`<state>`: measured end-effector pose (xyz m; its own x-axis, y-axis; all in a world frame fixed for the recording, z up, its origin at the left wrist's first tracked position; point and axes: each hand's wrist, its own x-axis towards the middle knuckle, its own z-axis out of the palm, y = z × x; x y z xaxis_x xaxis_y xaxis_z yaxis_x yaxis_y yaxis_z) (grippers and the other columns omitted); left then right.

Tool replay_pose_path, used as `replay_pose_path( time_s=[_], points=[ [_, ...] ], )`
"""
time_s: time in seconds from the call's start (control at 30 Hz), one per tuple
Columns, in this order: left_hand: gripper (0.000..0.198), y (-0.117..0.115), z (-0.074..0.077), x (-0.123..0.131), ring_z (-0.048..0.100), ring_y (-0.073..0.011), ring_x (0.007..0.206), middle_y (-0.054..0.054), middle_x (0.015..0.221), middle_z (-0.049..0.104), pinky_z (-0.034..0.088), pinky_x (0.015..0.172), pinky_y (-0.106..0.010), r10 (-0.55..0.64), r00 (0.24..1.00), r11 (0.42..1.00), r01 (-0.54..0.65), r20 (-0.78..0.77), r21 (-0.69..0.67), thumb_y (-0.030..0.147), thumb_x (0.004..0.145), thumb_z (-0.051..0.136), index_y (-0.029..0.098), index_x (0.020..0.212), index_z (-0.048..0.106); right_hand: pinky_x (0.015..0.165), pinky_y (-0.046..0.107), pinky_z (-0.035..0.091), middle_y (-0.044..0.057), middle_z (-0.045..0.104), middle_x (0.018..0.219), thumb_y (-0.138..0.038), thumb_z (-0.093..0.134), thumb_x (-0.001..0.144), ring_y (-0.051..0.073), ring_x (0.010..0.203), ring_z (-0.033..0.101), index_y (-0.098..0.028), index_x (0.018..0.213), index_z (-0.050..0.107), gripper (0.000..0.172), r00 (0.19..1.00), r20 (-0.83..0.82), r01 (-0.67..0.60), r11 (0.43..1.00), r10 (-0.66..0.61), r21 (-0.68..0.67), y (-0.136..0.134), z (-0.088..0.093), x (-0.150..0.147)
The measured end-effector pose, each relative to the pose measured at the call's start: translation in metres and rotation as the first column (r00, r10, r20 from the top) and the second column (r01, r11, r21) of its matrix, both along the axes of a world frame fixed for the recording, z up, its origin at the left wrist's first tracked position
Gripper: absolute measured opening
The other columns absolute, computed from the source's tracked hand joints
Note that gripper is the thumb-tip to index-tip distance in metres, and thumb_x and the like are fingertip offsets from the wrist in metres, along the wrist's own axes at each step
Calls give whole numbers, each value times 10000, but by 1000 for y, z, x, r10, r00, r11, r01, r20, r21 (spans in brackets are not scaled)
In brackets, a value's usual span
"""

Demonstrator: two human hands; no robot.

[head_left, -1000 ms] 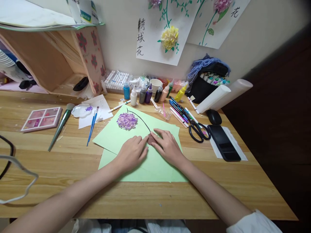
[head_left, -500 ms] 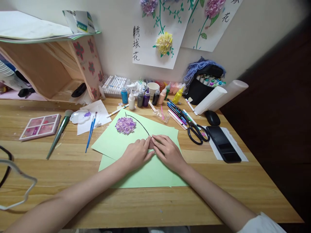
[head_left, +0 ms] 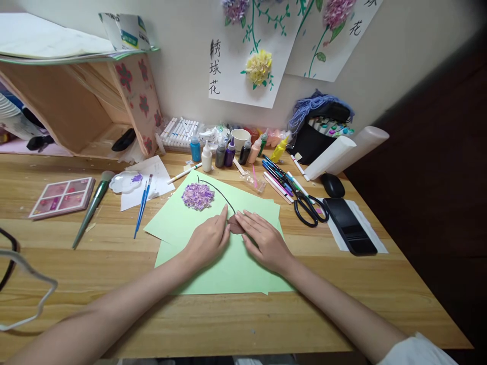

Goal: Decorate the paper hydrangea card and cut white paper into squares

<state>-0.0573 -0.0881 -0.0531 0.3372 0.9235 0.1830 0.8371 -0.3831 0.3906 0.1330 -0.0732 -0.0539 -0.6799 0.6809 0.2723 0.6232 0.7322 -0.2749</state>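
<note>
Light green paper sheets [head_left: 213, 263] lie on the wooden desk [head_left: 114, 314] in front of me. On the top sheet are a purple paper flower [head_left: 197, 196] and a thin dark curved stem line [head_left: 218, 191]. A small brown leaf-shaped piece [head_left: 236, 225] lies at the stem's lower end. My left hand [head_left: 207, 238] rests flat on the sheet, its index fingertip at the piece's left edge. My right hand [head_left: 262, 238] lies flat too, fingers stretched out and pressing on the piece's right side.
Black scissors [head_left: 309, 209], coloured pens [head_left: 279, 178], a black phone [head_left: 349, 225] and a mouse [head_left: 332, 184] sit to the right. Paint bottles [head_left: 222, 152] and a cup line the wall. Left are blue brushes [head_left: 142, 205], a green brush [head_left: 93, 205] and a pink palette [head_left: 63, 196].
My fingers have spread slightly apart from the brown piece, which now shows more between the two hands. The view barely shifts.
</note>
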Motion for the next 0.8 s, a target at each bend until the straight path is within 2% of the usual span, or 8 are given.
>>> replay_pose_path(
  time_s=[0.1, 0.23, 0.33, 0.43, 0.57, 0.67, 0.8],
  points=[
    [465, 0, 2, 2, 604, -206, 831, -121, 939, 638, 482, 693, -315, 12, 999, 1000, -12, -42, -19, 215, 912, 307, 72, 1354, 287, 1110, 438, 266, 70, 383, 1414, -223, 372, 906, 187, 1335, 300, -144, 1394, 311, 498, 996, 48, -77, 997, 78, -30, 1, 3, 0],
    [421, 1, 4, 3, 601, -211, 801, -121, 891, 630, 479, 677, -320, 10, 992, 998, -18, -127, -62, 198, 910, 292, 52, 1297, 372, 1108, 467, 253, 112, 397, 1398, -254, 375, 905, 218, 1327, 314, -107, 1381, 335, 500, 988, 108, -104, 993, 110, -63, 0, 8, -2],
    [425, 1, 3, 3, 595, -211, 799, -124, 897, 625, 478, 676, -321, 22, 990, 998, -31, -143, -57, 196, 908, 297, 49, 1301, 366, 1109, 464, 249, 112, 361, 1421, -247, 377, 897, 218, 1342, 279, -110, 1395, 306, 521, 986, 113, -112, 991, 120, -72, -3, 8, -1],
    [434, 0, 1, 2, 592, -210, 800, -120, 898, 622, 478, 678, -324, 25, 991, 999, -31, -133, -43, 189, 908, 294, 49, 1315, 342, 1122, 442, 224, 87, 282, 1462, -225, 353, 900, 186, 1364, 220, -128, 1427, 211, 554, 990, 91, -99, 993, 106, -71, -5, 6, 2],
    [440, 0, -1, 1, 592, -211, 830, -127, 933, 623, 477, 701, -324, 19, 993, 999, -23, -113, -36, 189, 912, 291, 46, 1327, 322, 1128, 451, 185, 82, 192, 1493, -295, 363, 912, 189, 1379, 170, -141, 1444, 133, 600, 991, 93, -90, 992, 98, -86, -4, 7, 3],
    [438, 0, -1, 1, 593, -211, 824, -130, 928, 626, 476, 698, -325, 24, 992, 999, -29, -121, -38, 190, 917, 282, 45, 1329, 319, 1123, 455, 191, 65, 234, 1483, -346, 385, 909, 198, 1378, 175, -173, 1438, 179, 594, 979, 121, -145, 979, 162, -141, -3, 10, 2],
    [438, 0, -3, 1, 596, -211, 812, -135, 921, 628, 477, 682, -320, 33, 991, 999, -35, -130, -10, 194, 917, 280, 45, 1326, 328, 1128, 474, 142, 59, 293, 1463, -332, 386, 908, 198, 1366, 219, -191, 1424, 236, 555, 983, 116, -125, 981, 143, -149, -3, 12, 0]
  ],
)
